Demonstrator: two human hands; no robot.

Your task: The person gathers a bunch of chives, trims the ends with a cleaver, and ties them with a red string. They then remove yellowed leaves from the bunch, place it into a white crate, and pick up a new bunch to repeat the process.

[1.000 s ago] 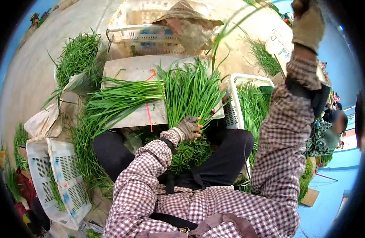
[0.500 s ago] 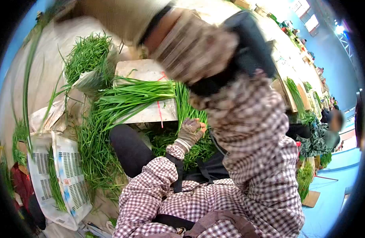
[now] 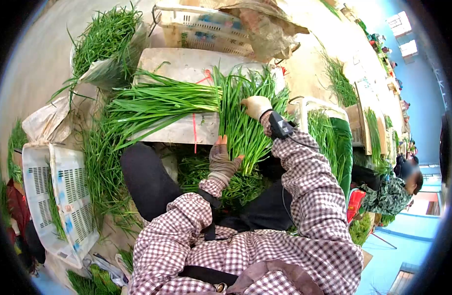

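Observation:
Two bundles of long flat green leaves, which look like garlic chives, lie on a pale board. One bunch of chives (image 3: 172,101) lies sideways on the left, over a red tie strip (image 3: 195,132). Another bunch of chives (image 3: 248,128) lies lengthwise to its right. My right hand (image 3: 257,106), in a pale glove, rests on this second bunch with fingers curled into the leaves; some fingertips are hidden. At its near left edge is my left hand (image 3: 225,161), in a fingerless glove, fingers straight and thumb apart, touching the leaf ends. The board (image 3: 162,61) sits in front of my knees.
Loose chives (image 3: 105,182) heap on the floor to the left, near a white plastic crate (image 3: 78,206). A filled sack (image 3: 110,71) stands at the far left and another crate (image 3: 211,29) behind the board. At right are a crate frame (image 3: 304,115) and a seated person (image 3: 390,194).
My right arm has swung down from the upper left, and its hand is now on the right-hand bunch. That bunch looks fuller. My left hand has moved slightly left and its fingers have straightened.

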